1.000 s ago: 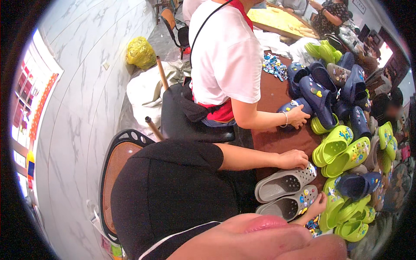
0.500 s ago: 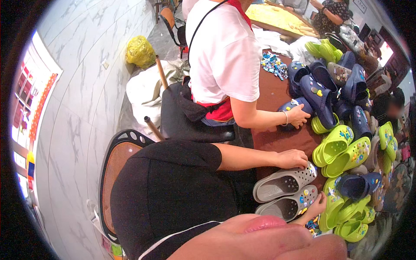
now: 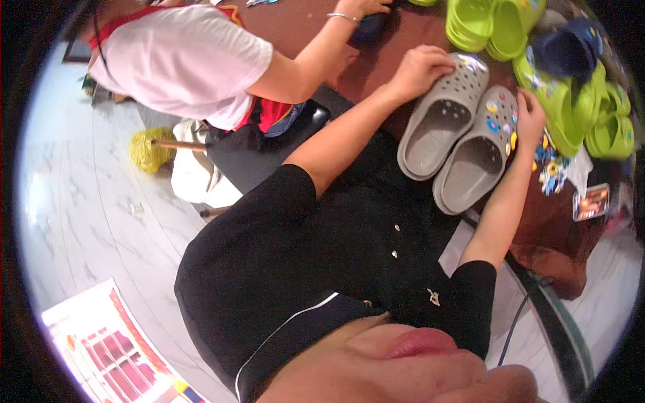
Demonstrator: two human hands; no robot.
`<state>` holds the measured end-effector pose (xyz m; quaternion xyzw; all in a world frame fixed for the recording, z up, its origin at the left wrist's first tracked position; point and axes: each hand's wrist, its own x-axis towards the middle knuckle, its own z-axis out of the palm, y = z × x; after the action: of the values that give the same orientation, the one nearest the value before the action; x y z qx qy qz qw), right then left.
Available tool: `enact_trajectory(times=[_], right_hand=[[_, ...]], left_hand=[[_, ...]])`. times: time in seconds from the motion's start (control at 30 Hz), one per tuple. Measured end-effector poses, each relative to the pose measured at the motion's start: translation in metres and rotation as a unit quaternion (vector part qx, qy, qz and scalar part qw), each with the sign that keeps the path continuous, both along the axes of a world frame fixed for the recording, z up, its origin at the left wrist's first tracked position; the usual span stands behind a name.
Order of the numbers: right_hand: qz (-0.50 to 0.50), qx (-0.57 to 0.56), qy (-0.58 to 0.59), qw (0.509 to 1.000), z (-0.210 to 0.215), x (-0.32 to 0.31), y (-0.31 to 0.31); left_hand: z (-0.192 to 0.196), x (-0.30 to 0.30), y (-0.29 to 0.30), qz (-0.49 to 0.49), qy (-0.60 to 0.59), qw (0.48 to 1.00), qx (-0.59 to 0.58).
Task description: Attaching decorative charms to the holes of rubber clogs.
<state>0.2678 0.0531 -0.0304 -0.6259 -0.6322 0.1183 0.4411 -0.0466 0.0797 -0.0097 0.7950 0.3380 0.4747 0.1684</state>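
Observation:
A pair of grey clogs stands side by side at the table edge, toes away from me. My left hand (image 3: 422, 70) has its fingers closed at the toe of the left grey clog (image 3: 443, 114), beside colourful charms. At the outer side of the right grey clog (image 3: 480, 151), my right hand (image 3: 531, 121) grips near the upper; its fingertips are partly hidden. Several charms in blue, yellow, red and white dot the right clog's top. Loose colourful charms (image 3: 552, 168) lie in a heap on the table just right of my right forearm.
Lime green clogs (image 3: 470, 27) and a dark blue clog (image 3: 568, 50) crowd the far right of the brown table (image 3: 295, 33). A flat item with a lit picture (image 3: 591, 203) lies near the right edge. To my left sits a co-worker in a white shirt (image 3: 195, 60), one hand on a dark shoe.
The view has tilted and turned, so the grey clogs show higher up and more of my body is visible. Both my hands stay at the clogs.

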Motion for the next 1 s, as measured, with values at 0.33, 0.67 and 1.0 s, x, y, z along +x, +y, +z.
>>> enact_trajectory(times=[0.33,0.67,1.0], right_hand=[[-0.012,-0.009,0.008,1.000,0.000,-0.004,-0.021],[-0.018,0.007,0.008,1.000,0.003,-0.007,-0.020],[-0.021,0.000,-0.008,1.000,0.004,-0.008,-0.018]], left_hand=[[-0.008,0.010,-0.016,0.016,-0.043,0.992,-0.116],[-0.008,0.003,-0.013,-0.001,-0.032,0.993,-0.112],[-0.004,-0.006,-0.011,-0.010,0.089,0.992,0.087]])
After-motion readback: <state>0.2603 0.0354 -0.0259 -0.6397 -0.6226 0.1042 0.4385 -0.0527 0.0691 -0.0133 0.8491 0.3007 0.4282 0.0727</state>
